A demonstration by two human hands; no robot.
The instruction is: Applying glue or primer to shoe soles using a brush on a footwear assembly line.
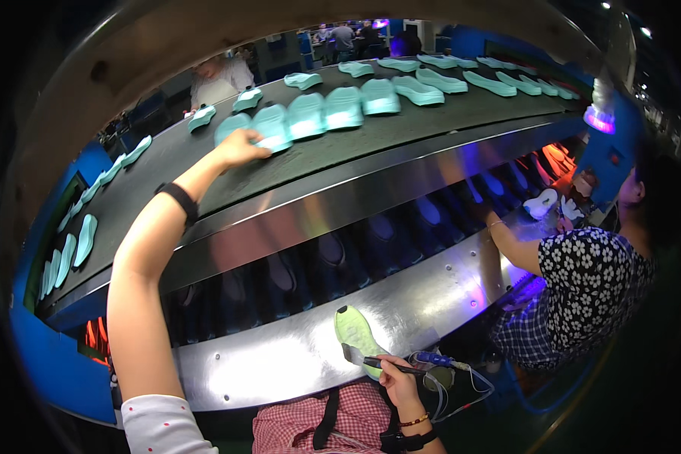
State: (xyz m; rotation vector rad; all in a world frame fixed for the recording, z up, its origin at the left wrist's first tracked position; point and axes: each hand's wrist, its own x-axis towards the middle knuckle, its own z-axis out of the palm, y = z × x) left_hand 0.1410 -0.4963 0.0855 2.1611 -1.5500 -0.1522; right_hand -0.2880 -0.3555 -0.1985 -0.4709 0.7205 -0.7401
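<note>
Over the upper black belt my left arm reaches out, and my left hand (242, 148) has its fingers closed at the near end of a mint-green shoe sole (272, 127). That sole and those around it are smeared by motion. My right hand (401, 387), low and near my lap, grips a flat brush (386, 364) with a dark handle. The brush's pale bristles rest on or just above a yellow-green shoe sole (353, 327) with a black tip, which lies on the shiny metal ledge (257, 368).
More mint soles (418, 88) line the upper belt (204, 159). Beneath it, a lower line carries dim soles (331, 248) past orange-glowing openings (558, 160). A co-worker (594, 276) in a flowered top sits at right, near white pieces (541, 204). Tubes and a blue-handled tool (435, 359) lie beside my right hand.
</note>
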